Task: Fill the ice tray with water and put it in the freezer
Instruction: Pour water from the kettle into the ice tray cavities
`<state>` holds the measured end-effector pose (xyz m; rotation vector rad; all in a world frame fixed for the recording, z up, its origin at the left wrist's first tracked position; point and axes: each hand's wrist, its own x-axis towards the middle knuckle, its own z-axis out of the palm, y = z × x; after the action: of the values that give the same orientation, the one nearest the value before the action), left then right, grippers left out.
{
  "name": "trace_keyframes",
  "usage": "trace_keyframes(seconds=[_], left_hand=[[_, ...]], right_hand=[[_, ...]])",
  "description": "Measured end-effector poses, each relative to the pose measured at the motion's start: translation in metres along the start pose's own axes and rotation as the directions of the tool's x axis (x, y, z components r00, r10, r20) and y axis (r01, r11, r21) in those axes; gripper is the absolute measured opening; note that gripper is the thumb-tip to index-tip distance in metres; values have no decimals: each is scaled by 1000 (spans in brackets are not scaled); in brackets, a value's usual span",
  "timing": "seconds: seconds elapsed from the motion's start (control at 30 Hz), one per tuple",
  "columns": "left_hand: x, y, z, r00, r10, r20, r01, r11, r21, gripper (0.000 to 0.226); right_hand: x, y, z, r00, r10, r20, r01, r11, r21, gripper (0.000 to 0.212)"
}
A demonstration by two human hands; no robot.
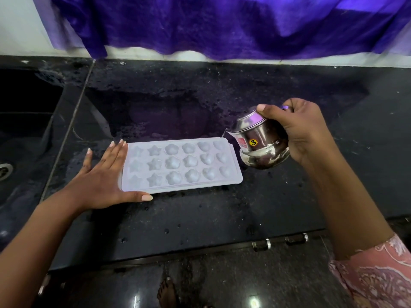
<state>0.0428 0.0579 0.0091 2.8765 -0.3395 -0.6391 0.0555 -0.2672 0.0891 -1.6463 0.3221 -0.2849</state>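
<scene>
Sink (24, 138): seen at the far left, sunk into the dark stone; a round drain (4, 171) is noted at its floor, well to the left of the left grip.
Surface (200, 218): black polished stone, wet in patches, with droplets scattered in front of the tray.
Left hand (104, 176): laid flat on the surface, palm down, fingers spread and extended. The grip is apart and clamped on nothing; the fingertips and the thumb are pressed against the left short edge of the tray.
Ice tray (181, 165): pale plastic, lying flat on the surface directly to the right of the left grip and touching it. Three rows of moulded cells are recorded, stars nearest the left grip, then flowers, then hearts toward the right grip. Whether water is held in the cells cannot be told.
Steel pot (262, 141): small, round-bellied, tipped with its mouth toward the tray's far right corner, held just above and beside that corner. A red label and a yellow round sticker marked 3 are seen on its side. A thin thread of water appears at the lip, though this is faint.
Right hand (295, 130): raised off the surface, grip closed around the pot, thumb over the upper shoulder, fingers wrapped behind.
Sleeve (378, 274): pink patterned, at the lower right.
Curtain (222, 25): purple cloth, hung along the wall beyond both grips.
</scene>
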Motion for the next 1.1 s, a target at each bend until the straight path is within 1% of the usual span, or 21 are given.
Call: trace_keyframes(seconds=[0.1,0.17,0.5,0.7,0.9,1.1], left_hand=[[0,0,0,1000,1,0,-1,1000,-7,145],[0,0,0,1000,3,2,-3,1000,-10,144],[0,-1,2,1000,10,-7,-10,1000,9,146],[0,-1,2,1000,7,-3,-7,1000,10,143],[0,-2,3,1000,11,-6,-11,1000,-2,143],[0,-1,3,1000,17,-7,-17,1000,-12,142]], right_hand=[[-2,2,-3,1000,27,2,-27,997,73,47],[-4,2,-5,999,30,11,-31,996,86,47],[-15,4,-8,1000,8,17,-7,999,-49,48],[-18,8,-7,1000,6,12,-5,996,-86,48],[-22,8,-5,999,31,34,-27,995,-98,46],[-25,7,-3,999,27,23,-25,995,-99,46]])
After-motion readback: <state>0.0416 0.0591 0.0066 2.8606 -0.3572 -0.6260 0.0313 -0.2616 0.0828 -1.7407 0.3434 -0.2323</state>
